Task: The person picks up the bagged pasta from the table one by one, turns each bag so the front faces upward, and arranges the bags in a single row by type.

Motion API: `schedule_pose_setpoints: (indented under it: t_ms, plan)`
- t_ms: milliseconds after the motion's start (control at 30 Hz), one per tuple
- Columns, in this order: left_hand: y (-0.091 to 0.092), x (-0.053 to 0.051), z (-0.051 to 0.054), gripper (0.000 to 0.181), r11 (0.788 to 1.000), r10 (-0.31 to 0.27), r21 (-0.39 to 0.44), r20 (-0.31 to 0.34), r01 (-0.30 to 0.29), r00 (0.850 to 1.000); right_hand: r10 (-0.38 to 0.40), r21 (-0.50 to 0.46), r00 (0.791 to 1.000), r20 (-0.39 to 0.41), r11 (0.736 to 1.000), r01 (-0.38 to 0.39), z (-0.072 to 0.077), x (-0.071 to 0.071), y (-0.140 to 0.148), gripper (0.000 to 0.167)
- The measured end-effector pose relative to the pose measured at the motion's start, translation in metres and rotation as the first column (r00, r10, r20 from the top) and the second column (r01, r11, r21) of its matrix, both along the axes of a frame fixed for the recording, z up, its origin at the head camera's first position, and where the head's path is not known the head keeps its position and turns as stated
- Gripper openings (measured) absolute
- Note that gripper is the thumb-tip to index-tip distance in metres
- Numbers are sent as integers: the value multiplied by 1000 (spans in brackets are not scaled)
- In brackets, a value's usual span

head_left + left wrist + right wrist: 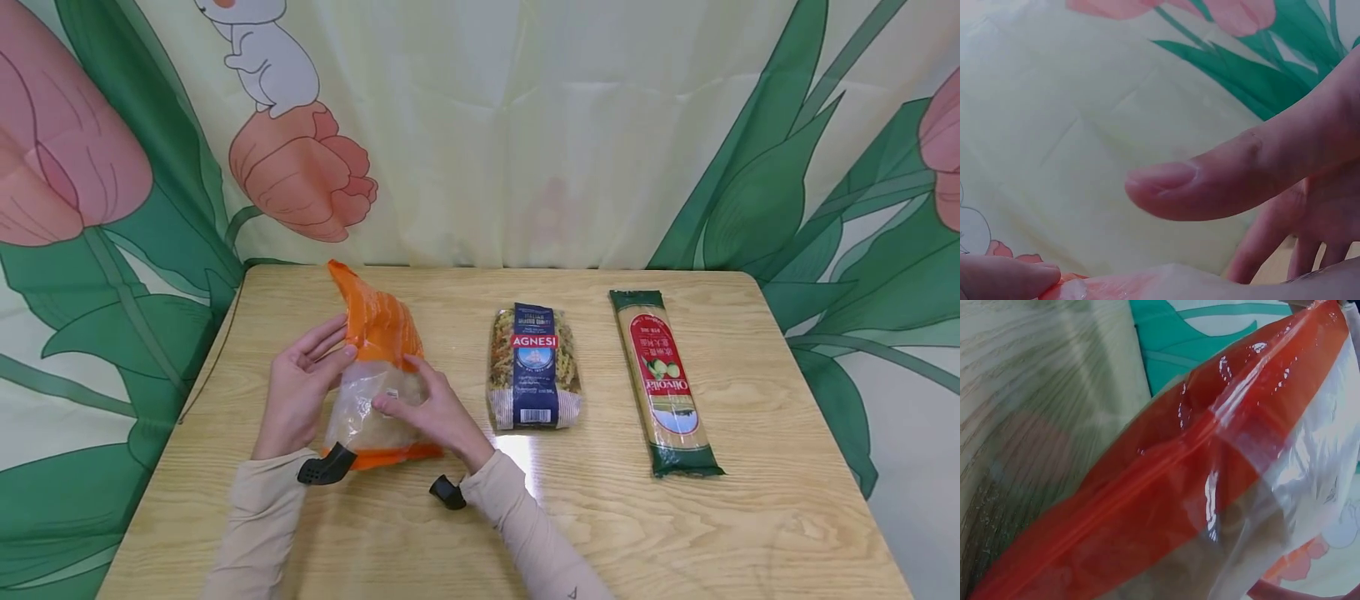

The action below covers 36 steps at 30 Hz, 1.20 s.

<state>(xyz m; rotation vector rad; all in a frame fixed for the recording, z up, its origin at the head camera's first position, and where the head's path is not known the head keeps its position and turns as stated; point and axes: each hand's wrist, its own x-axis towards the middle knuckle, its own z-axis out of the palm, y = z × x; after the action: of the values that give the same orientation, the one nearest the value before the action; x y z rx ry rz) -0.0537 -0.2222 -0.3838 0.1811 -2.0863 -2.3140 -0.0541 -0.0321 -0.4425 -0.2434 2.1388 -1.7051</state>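
An orange-and-clear plastic food bag [375, 392], pale contents showing through its clear part, is at the left of the table. My left hand [303, 375] grips its left edge, thumb on the orange film; the tips of its other fingers are partly hidden. Over the bag's right side is my right hand [442, 412], its fingers straight along that edge and partly hidden. In the left wrist view the right thumb [1191, 187] stands straight, apart from the film. The right wrist view shows the bag's orange bottom seam [1166, 456] up close.
Right of the bag lies a packet of AGNESI pasta [534, 367]. Farther right is a long Olivoilà spaghetti packet [663, 383], slightly slanted. A flowered curtain [510, 133] hangs behind the wooden table [772, 500].
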Motion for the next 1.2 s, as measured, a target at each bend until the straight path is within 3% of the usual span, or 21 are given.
schedule_pose_setpoints:
  t_ms: [467,833,1200]
  plan:
    - [23,2,7,49,999,6,-40,-25,-7,1000,-74,39,997,15,997,73,6,2,-1,101]
    - [31,2,10,48,996,-40,-77,-32,38,999,-124,-86,992,-38,989,121,0,1,2,83]
    - [31,2,11,52,988,-108,-108,-13,106,994,-161,-281,983,-84,951,132,-5,-1,3,76]
